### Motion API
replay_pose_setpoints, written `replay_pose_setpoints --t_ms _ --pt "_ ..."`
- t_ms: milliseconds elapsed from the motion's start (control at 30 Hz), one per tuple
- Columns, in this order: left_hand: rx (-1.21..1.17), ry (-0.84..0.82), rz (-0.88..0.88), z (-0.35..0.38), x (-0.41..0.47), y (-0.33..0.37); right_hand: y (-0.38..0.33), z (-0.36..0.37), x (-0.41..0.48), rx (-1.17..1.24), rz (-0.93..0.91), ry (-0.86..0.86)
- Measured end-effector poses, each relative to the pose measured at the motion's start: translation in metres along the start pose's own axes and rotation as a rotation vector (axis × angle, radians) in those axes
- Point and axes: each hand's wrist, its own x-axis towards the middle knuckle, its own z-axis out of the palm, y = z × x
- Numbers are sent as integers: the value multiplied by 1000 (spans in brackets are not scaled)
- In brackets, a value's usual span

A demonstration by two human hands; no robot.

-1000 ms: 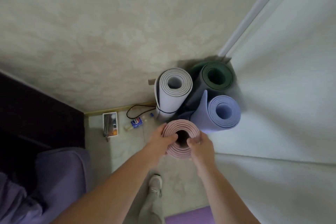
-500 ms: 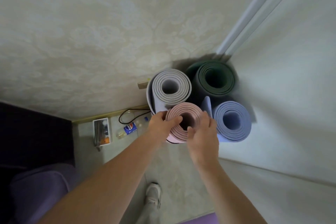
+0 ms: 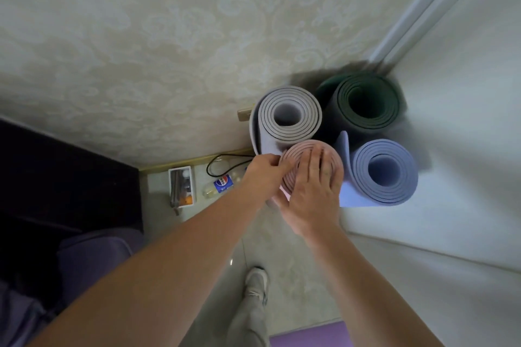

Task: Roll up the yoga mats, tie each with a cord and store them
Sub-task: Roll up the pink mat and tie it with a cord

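Mats stand on end in the corner of the room, four rolls packed close together. The pink mat (image 3: pixel 296 158) is nearest the person, touching the grey mat (image 3: pixel 270 121) behind it on the left and the lavender mat (image 3: pixel 406 177) on its right. The dark green mat (image 3: pixel 344 118) sits deepest in the corner.

The right hand (image 3: pixel 313 191) lies flat on the pink roll's top end, its fingers (image 3: pixel 317 159) straight and spread across the spiral, holding nothing. The left hand (image 3: pixel 265 172) is at the roll's left rim, with its fingers curled onto the outer edge where it meets the grey roll. Whether a cord is tied round the pink roll cannot be told from above.

On the floor (image 3: pixel 282 239) by the skirting lie a loop of black cord (image 3: pixel 210 169), a small bottle (image 3: pixel 221 184) with a blue label, and a white box (image 3: pixel 181 177) of odds and ends. One shoe (image 3: pixel 256 280) shows below the forearms, and the edge of a purple mat (image 3: pixel 310 335) lies flat at the bottom of the view
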Motion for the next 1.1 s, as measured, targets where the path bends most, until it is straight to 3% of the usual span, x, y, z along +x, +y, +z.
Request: replay_pose_setpoints --t_ms 133,367,667,867,1100 --pt "-50 48 -67 -11 -38 6 -7 -33 -14 71 35 -116" --pt "-148 5 -92 -85 -195 34 -64 -149 -106 278 117 -120" --pt "-179 -81 161 -153 -491 19 -109 -300 -350 344 304 83" --pt "-26 -151 250 -121 -596 8 -90 -339 -463 382 408 213" --pt "96 -294 270 -39 -685 -32 -35 -341 -590 489 573 245"
